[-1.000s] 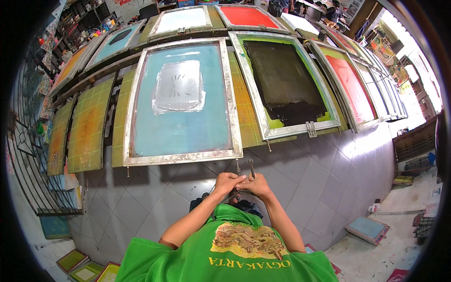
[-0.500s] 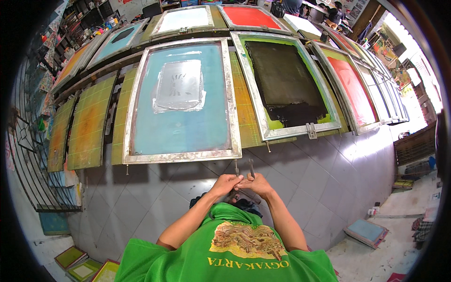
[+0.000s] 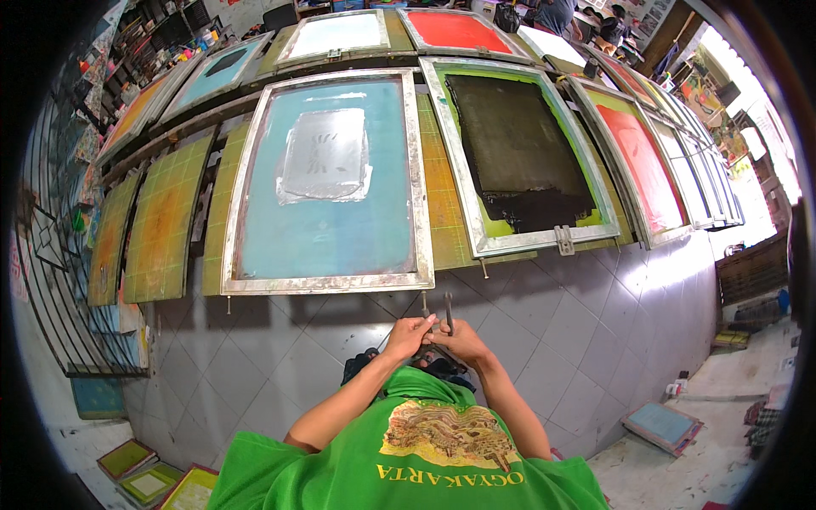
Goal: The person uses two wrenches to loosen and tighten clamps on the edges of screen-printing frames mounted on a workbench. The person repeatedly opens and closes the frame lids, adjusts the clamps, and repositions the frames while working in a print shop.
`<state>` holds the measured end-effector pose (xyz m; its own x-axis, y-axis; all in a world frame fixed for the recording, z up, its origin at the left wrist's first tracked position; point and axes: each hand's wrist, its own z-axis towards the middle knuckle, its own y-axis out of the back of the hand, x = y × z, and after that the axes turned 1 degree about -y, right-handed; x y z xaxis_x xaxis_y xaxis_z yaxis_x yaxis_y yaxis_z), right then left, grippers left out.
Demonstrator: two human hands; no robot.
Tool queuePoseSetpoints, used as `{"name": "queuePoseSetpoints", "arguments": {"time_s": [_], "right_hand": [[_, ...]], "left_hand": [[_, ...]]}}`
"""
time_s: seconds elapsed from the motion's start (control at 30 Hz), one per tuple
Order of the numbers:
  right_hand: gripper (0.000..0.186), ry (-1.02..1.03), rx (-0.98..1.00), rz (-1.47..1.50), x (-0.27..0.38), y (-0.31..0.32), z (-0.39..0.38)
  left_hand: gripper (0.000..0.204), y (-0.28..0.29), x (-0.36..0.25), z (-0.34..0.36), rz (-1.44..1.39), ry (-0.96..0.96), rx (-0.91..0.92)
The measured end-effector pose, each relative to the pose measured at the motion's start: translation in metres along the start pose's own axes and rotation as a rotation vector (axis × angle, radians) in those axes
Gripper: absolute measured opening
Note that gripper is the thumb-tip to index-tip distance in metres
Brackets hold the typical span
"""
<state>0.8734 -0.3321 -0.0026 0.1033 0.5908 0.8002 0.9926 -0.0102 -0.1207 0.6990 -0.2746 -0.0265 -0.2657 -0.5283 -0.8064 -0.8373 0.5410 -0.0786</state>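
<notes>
The right hand [image 3: 462, 342] grips a metal tool [image 3: 449, 311] — left hand [image 3: 407, 338] just beside it.

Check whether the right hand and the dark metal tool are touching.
Touching. The head view shows the right hand curled around the dark metal tool, whose far end sticks out past the hand.

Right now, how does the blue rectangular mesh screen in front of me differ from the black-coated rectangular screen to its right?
The blue rectangular mesh screen has a smallish silvery patch; the black-coated rectangular screen is mostly dark, bordered in green. The blue screen looks larger in this view than the black-coated one. A grey metal clamp sits on the black-coated screen's near edge; none shows on the blue one's. Both have pale frames.
</notes>
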Motion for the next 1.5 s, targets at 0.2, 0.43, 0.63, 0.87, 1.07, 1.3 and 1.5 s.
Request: {"name": "queuePoseSetpoints", "arguments": {"time_s": [0.2,0.43,0.63,0.87,1.07,1.3,1.5], "right_hand": [[0.054,0.016,0.000,0.148,-0.010,0.013,0.008],[0.049,-0.016,-0.038,-0.004,-0.020,0.008,0.019],[0.038,-0.056,0.056,0.027,-0.024,0.000,0.016],[0.038,-0.034,0.097,0.109,-0.031,0.007,0.017],[0.018,0.086,0.103,0.156,-0.048,0.010,0.016],[0.032,0.005,0.176,0.155,0.003,0.008,-0.001],[0.056,0.110,0.058,0.156,-0.017,-0.004,0.009]], "left_hand": [[0.054,0.009,-0.009,0.005,-0.121,0.004,0.037],[0.050,0.002,-0.013,0.015,0.088,-0.083,-0.216],[0.041,-0.006,-0.018,-0.005,-0.010,-0.022,-0.282],[0.035,-0.005,-0.023,-0.016,0.113,-0.150,-0.210],[0.043,0.005,0.012,0.009,0.225,-0.099,0.003],[0.046,0.010,0.006,0.004,-0.021,-0.154,0.066],[0.045,0.000,-0.023,0.002,-0.165,-0.079,-0.181]]}}
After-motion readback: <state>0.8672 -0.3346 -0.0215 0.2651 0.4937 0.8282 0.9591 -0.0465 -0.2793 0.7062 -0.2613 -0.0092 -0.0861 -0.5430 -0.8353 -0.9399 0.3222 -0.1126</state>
